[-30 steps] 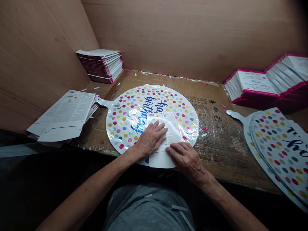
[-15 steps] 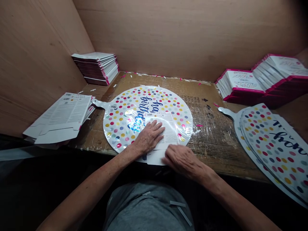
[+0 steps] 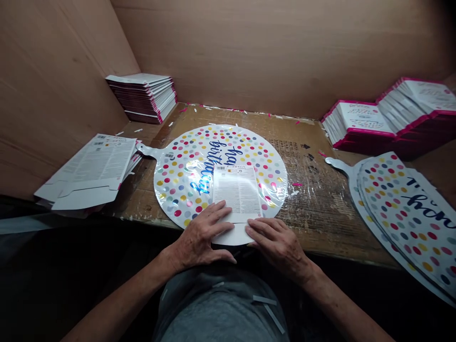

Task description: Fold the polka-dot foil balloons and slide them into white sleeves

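Observation:
A white printed paper envelope (image 3: 238, 190) lies flat on a round foil balloon (image 3: 174, 190) with coloured dots and blue "happy birthday" lettering. Its plain flap (image 3: 228, 235) points toward me at the table's front edge. My left hand (image 3: 204, 232) rests over the flap's left side, fingers apart and thumb stretched out below it. My right hand (image 3: 278, 242) is at the flap's right edge, its fingers together on top and the thumb tip showing at the lower edge. The balloon's tail (image 3: 146, 149) points left.
Flat printed envelopes (image 3: 92, 166) lie in a pile on the left. Behind them stands a stack of folded white-and-pink envelopes (image 3: 142, 99). Further stacks (image 3: 366, 123) stand back right, above a pile of dotted balloons (image 3: 402, 209). Wooden panels (image 3: 228, 57) enclose the cardboard-covered table.
My left hand has drawn back from the envelope's printed middle to its flap. My right hand has uncurled, its fingers now straighter along the flap's right edge. The envelope stays on the balloon.

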### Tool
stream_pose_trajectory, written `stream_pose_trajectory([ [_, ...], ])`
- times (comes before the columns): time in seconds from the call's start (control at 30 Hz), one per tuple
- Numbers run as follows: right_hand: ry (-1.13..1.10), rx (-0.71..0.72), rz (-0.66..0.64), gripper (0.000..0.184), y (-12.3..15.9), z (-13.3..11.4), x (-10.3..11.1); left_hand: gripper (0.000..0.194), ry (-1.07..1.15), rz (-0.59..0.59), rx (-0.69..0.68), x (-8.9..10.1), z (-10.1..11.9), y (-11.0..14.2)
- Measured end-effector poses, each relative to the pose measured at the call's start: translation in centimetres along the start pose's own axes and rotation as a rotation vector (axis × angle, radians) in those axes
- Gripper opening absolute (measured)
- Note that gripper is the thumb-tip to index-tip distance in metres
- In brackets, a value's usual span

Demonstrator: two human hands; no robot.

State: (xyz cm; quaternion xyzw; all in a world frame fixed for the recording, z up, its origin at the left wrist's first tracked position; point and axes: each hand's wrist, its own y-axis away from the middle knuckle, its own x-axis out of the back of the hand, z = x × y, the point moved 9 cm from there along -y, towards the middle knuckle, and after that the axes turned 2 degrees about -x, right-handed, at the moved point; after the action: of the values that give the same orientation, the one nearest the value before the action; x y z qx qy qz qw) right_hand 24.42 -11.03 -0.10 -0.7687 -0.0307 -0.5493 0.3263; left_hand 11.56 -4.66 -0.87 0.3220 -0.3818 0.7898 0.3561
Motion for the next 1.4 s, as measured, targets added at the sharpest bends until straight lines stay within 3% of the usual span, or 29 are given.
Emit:
stream_pose_trajectory([
  [0.1, -0.193, -0.278, -0.045, 0.023, -1.2, 2.7, -0.3, 0.023, 0.005, 0.076, 0.199, -0.1, -1.2, 0.4],
  [0.2, -0.275, -0.581, -0.064, 0.024, -1.6, 5.6, -1.0, 0.023, -0.075, 0.229, 0.481, 0.3, -3.2, 0.2],
  [0.27, -0.276, -0.628, -0.060, 0.024, -1.7, 6.1, -1.0, 0.020, -0.118, 0.291, 0.568, 0.6, -3.7, 0.2],
  [0.4, -0.319, -0.487, -0.071, 0.023, -1.8, 5.0, -1.0, 0.017, -0.070, 0.275, 0.490, 0.7, -3.6, 0.2],
  [0.5, -0.179, -0.263, -0.021, 0.018, -1.8, 2.8, -0.4, 0.007, -0.019, 0.185, 0.343, 0.3, -2.6, 0.1],
  [0.57, -0.057, -0.185, -0.003, 0.020, -1.8, 1.9, -0.4, 0.007, -0.014, 0.144, 0.279, -0.2, -1.9, 0.0],
  [0.63, -0.021, -0.246, -0.043, 0.022, -1.8, 2.4, -1.0, 0.015, -0.035, 0.171, 0.307, -0.3, -1.8, -0.1],
  [0.7, -0.071, -0.393, -0.121, 0.021, -1.8, 3.7, -1.8, 0.021, -0.068, 0.231, 0.399, -0.4, -2.3, -0.2],
  [0.8, -0.063, -0.509, -0.110, 0.027, -1.7, 4.8, -1.6, 0.014, -0.134, 0.322, 0.537, -0.5, -3.0, -0.1],
  [0.9, 0.075, -0.273, -0.055, 0.042, -1.5, 2.6, -0.8, 0.019, -0.176, 0.345, 0.564, -0.7, -3.0, -0.2],
  [0.97, 0.114, -0.107, -0.025, 0.041, -0.3, 0.9, -0.4, 0.025, -0.152, 0.329, 0.547, -0.7, -2.7, -0.3],
  [1.07, 0.141, -0.031, 0.102, 0.029, 1.4, 0.0, 1.0, 0.039, -0.024, 0.380, 0.596, 0.2, -2.3, 0.5],
  [1.17, 0.146, -0.036, 0.235, 0.022, 1.3, -0.1, 2.6, 0.054, 0.258, 0.497, 0.801, 1.0, -2.6, 2.0],
  [1.23, 0.126, -0.043, 0.326, 0.020, 0.2, -0.1, 3.4, 0.061, 0.620, 0.505, 0.925, -0.1, -2.8, 2.3],
  [1.3, 0.080, -0.012, 0.353, 0.019, -1.4, -0.5, 3.3, 0.056, 1.014, 0.479, 0.941, -1.7, -2.6, 1.3],
  [1.4, 0.033, -0.008, 0.304, 0.014, -4.5, -0.7, 1.6, 0.046, 1.265, 0.612, 0.903, -1.8, -3.5, 0.2],
])
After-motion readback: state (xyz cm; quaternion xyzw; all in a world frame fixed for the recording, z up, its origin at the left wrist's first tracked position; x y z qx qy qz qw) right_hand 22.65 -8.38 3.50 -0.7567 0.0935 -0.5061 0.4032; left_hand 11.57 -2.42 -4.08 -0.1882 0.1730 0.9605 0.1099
